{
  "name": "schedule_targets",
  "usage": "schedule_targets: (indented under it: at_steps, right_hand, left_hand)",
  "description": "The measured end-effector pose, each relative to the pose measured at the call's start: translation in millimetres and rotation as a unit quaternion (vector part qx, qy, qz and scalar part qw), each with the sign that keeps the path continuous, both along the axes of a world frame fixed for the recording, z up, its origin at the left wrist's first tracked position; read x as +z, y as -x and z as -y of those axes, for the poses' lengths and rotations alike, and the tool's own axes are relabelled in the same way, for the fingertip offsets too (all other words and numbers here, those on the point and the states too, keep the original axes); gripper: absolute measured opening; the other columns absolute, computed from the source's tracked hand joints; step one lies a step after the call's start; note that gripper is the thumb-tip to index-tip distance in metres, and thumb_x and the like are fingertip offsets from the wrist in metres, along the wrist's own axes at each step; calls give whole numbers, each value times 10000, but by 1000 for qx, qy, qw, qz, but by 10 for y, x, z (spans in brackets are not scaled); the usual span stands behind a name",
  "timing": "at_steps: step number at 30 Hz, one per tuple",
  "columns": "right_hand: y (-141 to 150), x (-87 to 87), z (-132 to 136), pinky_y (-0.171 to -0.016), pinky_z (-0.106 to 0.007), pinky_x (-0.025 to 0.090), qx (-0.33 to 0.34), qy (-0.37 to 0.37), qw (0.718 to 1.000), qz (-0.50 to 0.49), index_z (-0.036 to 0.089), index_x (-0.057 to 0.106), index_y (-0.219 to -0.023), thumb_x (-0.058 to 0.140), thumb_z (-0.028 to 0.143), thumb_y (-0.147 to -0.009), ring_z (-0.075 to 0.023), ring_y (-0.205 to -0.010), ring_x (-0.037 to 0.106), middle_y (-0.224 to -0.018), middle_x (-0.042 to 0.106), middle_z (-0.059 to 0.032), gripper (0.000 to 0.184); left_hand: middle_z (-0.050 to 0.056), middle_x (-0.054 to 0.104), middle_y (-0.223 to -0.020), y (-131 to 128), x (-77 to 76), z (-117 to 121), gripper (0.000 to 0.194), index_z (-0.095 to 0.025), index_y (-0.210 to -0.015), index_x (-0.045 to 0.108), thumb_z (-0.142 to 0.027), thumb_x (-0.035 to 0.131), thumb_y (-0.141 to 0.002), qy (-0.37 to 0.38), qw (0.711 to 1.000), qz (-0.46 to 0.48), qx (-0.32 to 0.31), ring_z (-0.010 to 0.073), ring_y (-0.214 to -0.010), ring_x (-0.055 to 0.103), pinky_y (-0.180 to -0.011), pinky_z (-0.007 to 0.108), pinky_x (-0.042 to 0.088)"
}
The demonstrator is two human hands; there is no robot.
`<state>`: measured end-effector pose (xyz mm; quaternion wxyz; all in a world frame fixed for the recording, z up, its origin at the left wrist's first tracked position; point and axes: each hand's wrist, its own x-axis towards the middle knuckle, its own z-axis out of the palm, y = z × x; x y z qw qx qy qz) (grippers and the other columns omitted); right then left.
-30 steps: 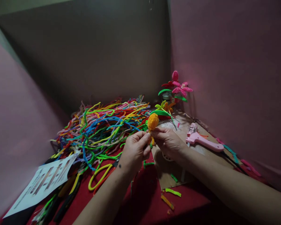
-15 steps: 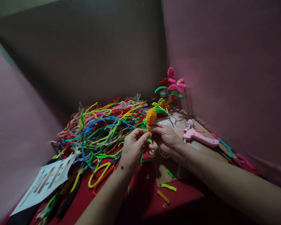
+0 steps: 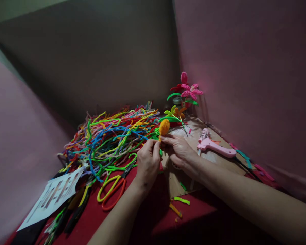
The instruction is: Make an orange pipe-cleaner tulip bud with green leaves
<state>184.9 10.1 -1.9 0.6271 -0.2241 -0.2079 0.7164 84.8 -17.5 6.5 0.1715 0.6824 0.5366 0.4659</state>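
Note:
An orange pipe-cleaner flower bud [image 3: 164, 127] stands upright between my two hands, its rounded head above my fingertips. My left hand [image 3: 149, 158] pinches the lower end of the bud between thumb and fingers. Just under the head, my right hand [image 3: 177, 148] grips the same piece from the other side. My fingers hide most of the part below the head. Behind and left of my hands spreads a large heap of colourful pipe cleaners [image 3: 112, 136].
Scissors [image 3: 113, 192] with yellow and orange handles lie left of my left wrist. A pink glue gun [image 3: 216, 148] rests on a board [image 3: 175, 187] at right. Finished pink flowers [image 3: 191, 91] stand behind. Pliers [image 3: 79, 207] and a printed sheet [image 3: 53, 195] lie at left. Pipe-cleaner scraps [image 3: 182, 200] lie in front.
My left hand has turned, its back now more toward me, and its fingers have shifted on the base of the bud. The right hand keeps its grip. The view has shifted slightly.

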Motion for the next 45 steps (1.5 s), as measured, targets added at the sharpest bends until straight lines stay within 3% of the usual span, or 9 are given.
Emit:
schedule_targets:
  at_steps: [4, 8, 12, 16, 21, 25, 32, 37, 45]
  right_hand:
    - [-5, -16, -7, -494, -214, 355, -9, 8, 1000, 18, 140, 617, -538, 758, 82, -426, -74, -489, 487, -491, 575, 47, 190]
    - [-10, -43, -22, -479, -214, 318, -16, 16, 999, 31, 131, 631, -547, 770, 72, -403, -73, -485, 469, -497, 582, 41, 209]
    - [-7, -64, -33, -447, -217, 255, -17, 15, 999, 28, 131, 635, -561, 766, 83, -426, -53, -441, 396, -492, 569, 50, 193]
    - [7, -85, -57, -494, -228, 305, -10, 20, 1000, 9, 139, 622, -568, 743, 97, -475, -64, -476, 413, -503, 563, 50, 157]
    - [0, -101, -78, -527, -232, 332, 5, 42, 999, -5, 147, 598, -535, 701, 83, -507, -82, -518, 458, -504, 570, 39, 124]
    - [-11, -111, -66, -523, -233, 325, 2, 43, 999, 4, 145, 607, -534, 697, 74, -502, -86, -516, 457, -505, 573, 32, 119]
    - [20, -98, -29, -484, -223, 292, -21, 32, 999, 8, 146, 652, -595, 726, 78, -486, -65, -484, 416, -534, 593, 38, 148]
    - [-24, 0, 0, -485, -216, 315, 15, 7, 1000, -6, 130, 636, -589, 732, 66, -472, -76, -507, 469, -557, 608, 19, 165]
    - [-147, 37, -70, -478, -207, 330, 60, -130, 989, 33, 140, 649, -756, 760, 129, -541, -61, -491, 484, -606, 583, 43, 242]
  left_hand:
    - [-53, 508, -499, -14, 35, -33, 205, -172, -685, 512, -360, 577, -730, 156, 964, 206, -71, 84, -397, 460, -393, 195, 361]
    - [-53, 517, -586, -14, 20, -58, 167, -185, -766, 481, -326, 567, -738, 158, 954, 238, -92, 91, -422, 498, -396, 204, 384]
    - [16, 578, -733, -31, -87, -44, 105, -182, -864, 519, -247, 441, -837, -62, 997, -49, 2, 116, -559, 560, -494, 221, 413]
    - [96, 595, -939, -65, -179, -13, 212, -149, -1005, 536, -199, 379, -873, -210, 903, -363, 94, 150, -653, 582, -460, 236, 359]
    - [73, 588, -815, -93, -175, -21, 217, -123, -982, 542, -217, 368, -895, -252, 844, -460, 111, 140, -603, 562, -471, 236, 345]
    - [34, 542, -671, -59, -161, -76, 206, -155, -772, 530, -198, 367, -891, -259, 867, -414, 103, 125, -510, 495, -442, 243, 291]
    - [-31, 482, -596, -6, -110, -105, 175, -195, -674, 452, -133, 440, -838, -186, 962, -199, 34, 98, -533, 451, -531, 207, 335]
    - [-40, 509, -604, 17, -40, -57, 101, -186, -706, 516, -166, 513, -805, -180, 973, -136, 49, 89, -554, 466, -573, 200, 355]
    - [-46, 506, -604, 63, -2, -5, 67, -179, -727, 543, -205, 535, -788, -116, 990, -75, 16, 85, -547, 463, -555, 188, 373]
